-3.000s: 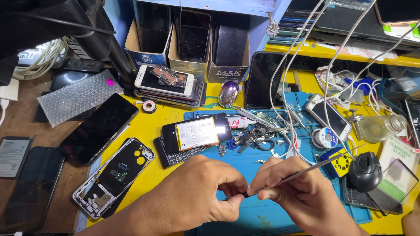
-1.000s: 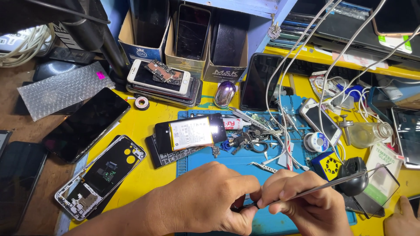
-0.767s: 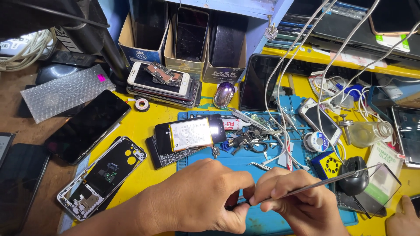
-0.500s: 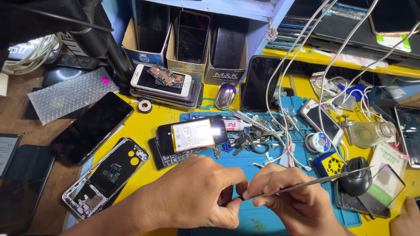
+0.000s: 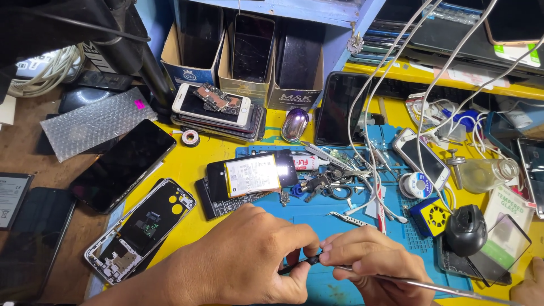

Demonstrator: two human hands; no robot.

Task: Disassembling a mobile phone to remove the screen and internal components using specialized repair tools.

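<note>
Left hand (image 5: 249, 266) curled low at centre, thumb and forefinger pressed together on a small dark part (image 5: 310, 260), too small to identify. Right hand (image 5: 368, 269) just beside, fingertips meeting those of the left; grip pinching a thin, straight metal tool (image 5: 430, 286) that slants off toward the lower right edge. Both over a blue mat (image 5: 340, 218), ribbed and matte, on the glossy yellow bench (image 5: 192, 161). Just beyond the knuckles: opened phone (image 5: 249, 175), flat and rectangular, with a pale battery face up. Left of it, a bare phone frame (image 5: 141, 229), metal-rimmed, dark inside, lying diagonally near the bench's left edge; a glossy black screen (image 5: 122, 164) beside that. Rough sheet of bubble wrap (image 5: 96, 119) further left. White cables (image 5: 391, 102) drooping in curves across the right half; tweezers (image 5: 351, 217), keys and loose bits strewn over the mat's upper part. Rounded black blower (image 5: 466, 229) and clear glass bottle (image 5: 481, 173) to the right. Bare mat only close around the hands.
</note>
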